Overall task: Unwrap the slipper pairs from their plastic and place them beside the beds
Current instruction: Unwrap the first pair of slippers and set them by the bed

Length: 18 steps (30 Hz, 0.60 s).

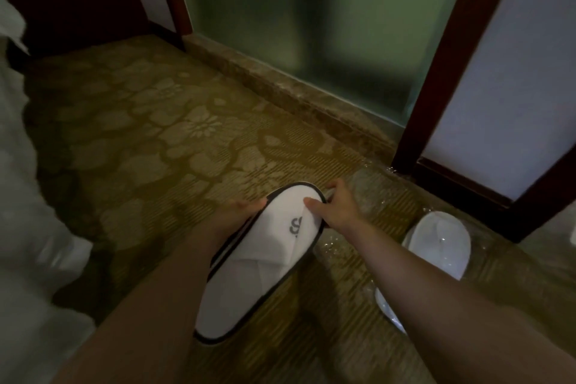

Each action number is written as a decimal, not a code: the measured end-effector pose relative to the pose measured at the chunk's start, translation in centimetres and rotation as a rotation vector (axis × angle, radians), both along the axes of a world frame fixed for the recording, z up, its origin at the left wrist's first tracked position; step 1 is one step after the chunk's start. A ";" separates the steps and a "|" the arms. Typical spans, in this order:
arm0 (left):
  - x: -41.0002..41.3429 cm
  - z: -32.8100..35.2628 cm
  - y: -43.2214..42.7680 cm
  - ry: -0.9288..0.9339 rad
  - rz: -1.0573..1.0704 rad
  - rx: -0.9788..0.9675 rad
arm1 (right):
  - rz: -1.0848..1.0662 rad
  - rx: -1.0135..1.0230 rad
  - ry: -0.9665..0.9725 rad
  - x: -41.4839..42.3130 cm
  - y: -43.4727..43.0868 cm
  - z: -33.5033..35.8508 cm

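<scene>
Hands, left (240, 212) and right (335, 209), fingers clamped on white slipper pair (265, 259); wrapped pair (436, 246) beside, on carpet (156, 134).

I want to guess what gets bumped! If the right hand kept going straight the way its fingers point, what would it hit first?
The right hand points up-left at the toe of the white slipper it already grips, so that comes first. Past it looks like bare patterned carpet, though depth is hard to judge.

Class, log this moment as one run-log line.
left hand: holds slipper pair | right hand: grips toe | wrapped pair: on carpet
</scene>
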<state>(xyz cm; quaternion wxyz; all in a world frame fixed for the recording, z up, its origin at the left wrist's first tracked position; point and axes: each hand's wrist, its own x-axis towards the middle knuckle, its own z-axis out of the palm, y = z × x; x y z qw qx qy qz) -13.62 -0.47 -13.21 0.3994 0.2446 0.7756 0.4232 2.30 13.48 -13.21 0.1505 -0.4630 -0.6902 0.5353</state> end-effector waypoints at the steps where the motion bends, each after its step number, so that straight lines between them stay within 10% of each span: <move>1: -0.4 -0.2 -0.4 0.013 0.003 -0.029 | 0.017 -0.014 0.011 -0.4 -0.3 -0.2; 18: -7.4 -4.9 -8.3 0.269 0.199 -0.123 | 0.398 -0.452 -0.013 -4.6 -4.7 -5.7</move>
